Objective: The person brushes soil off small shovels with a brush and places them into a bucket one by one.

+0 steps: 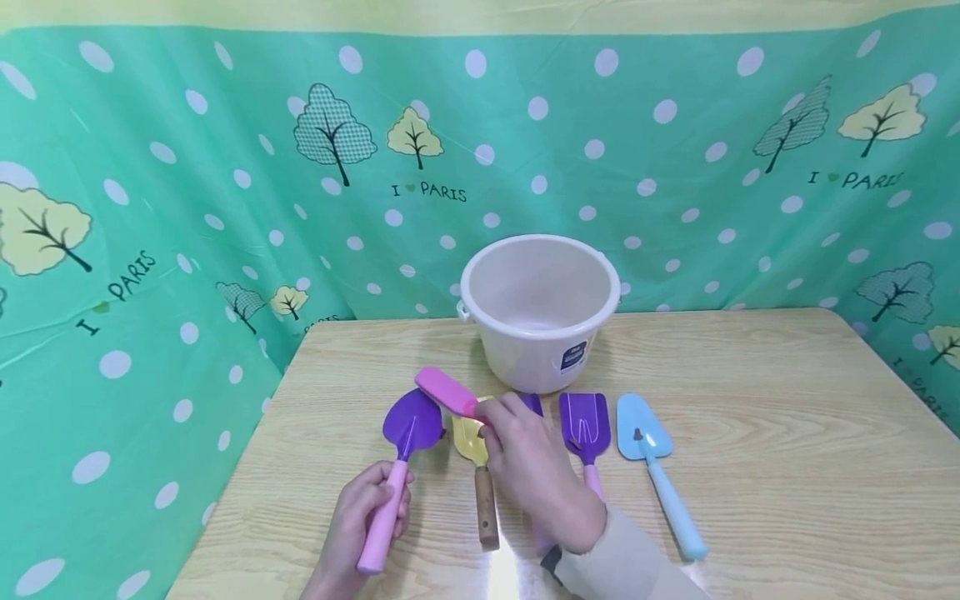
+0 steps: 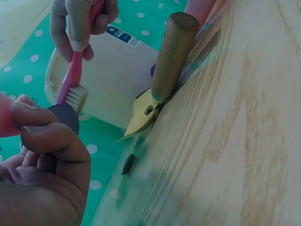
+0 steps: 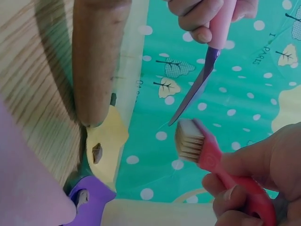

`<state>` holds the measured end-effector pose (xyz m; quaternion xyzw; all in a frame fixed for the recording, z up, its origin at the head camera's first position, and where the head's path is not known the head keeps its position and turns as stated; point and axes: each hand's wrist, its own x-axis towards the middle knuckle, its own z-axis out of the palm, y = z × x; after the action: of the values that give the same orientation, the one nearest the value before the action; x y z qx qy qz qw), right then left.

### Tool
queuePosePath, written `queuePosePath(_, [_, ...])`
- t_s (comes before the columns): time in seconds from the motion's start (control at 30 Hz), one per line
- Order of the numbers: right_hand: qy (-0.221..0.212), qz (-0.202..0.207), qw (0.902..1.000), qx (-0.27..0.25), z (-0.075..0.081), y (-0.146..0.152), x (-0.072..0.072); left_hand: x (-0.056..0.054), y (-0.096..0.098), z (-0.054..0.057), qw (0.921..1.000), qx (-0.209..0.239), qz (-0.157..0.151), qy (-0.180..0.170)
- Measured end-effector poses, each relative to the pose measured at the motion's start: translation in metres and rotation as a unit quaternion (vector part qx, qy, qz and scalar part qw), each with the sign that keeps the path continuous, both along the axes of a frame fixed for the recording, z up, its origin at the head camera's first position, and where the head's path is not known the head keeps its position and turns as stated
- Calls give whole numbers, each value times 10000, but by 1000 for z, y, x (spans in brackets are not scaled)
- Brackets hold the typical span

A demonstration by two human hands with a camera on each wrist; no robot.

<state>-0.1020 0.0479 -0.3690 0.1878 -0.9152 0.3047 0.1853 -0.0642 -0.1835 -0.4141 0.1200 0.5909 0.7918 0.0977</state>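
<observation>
In the head view, your left hand (image 1: pixel 375 504) was curled around the pink handle of a purple shovel (image 1: pixel 412 433), lifted at an angle with its blade pointing away from you. Your right hand (image 1: pixel 528 458) held a pink brush (image 1: pixel 447 392), its head over the far edge of that blade. The step looked like brushing the blade; doing it well seemed to call for a steady left grip, bristles laid flat, and short, light strokes towards the tip. A yellow shovel (image 1: pixel 487 508) lay on the table (image 1: pixel 787 417) between your hands, close enough that care was wise. A white bucket (image 1: pixel 525 354) stood upright behind, with a square shovel (image 1: pixel 588 421) and a blue shovel (image 1: pixel 643 437) to your right.

In the left wrist view, your left fingers were bent over, closed on the shovel near its blade. The brush's pale bristles (image 2: pixel 76 98) hung bristle-side towards the blade's edge; whether they touched it, you could not tell. One dark lump (image 2: pixel 149 109) sat on the yellow shovel and a dark bit (image 2: pixel 128 164) lay beyond it.

In the right wrist view, your right thumb and fingers were clamped on the brush's handle, no looseness showing. The bristles were just beside the tip of the blade, which was seen nearly edge-on, so tilting its face towards the brush might have helped.
</observation>
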Motion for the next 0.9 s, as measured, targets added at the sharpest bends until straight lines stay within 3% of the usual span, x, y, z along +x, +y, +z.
queuePosePath(0.17, [416, 549, 9976, -115, 4, -3, 4, 1, 0, 1, 9999, -15, 72, -112])
queuePosePath(0.3, [906, 1120, 9894, -190, 4, -7, 8, 1, 0, 2, 9993, -142, 210, -277])
queuePosePath(0.43, [1039, 1401, 9845, -208, 3, -9, 10, 1, 1, 3, 9985, -246, 340, -364])
queuePosePath(0.9, [521, 842, 9951, -45, 2, -9, 9, 0, 0, 1, 9992, -280, 157, -218])
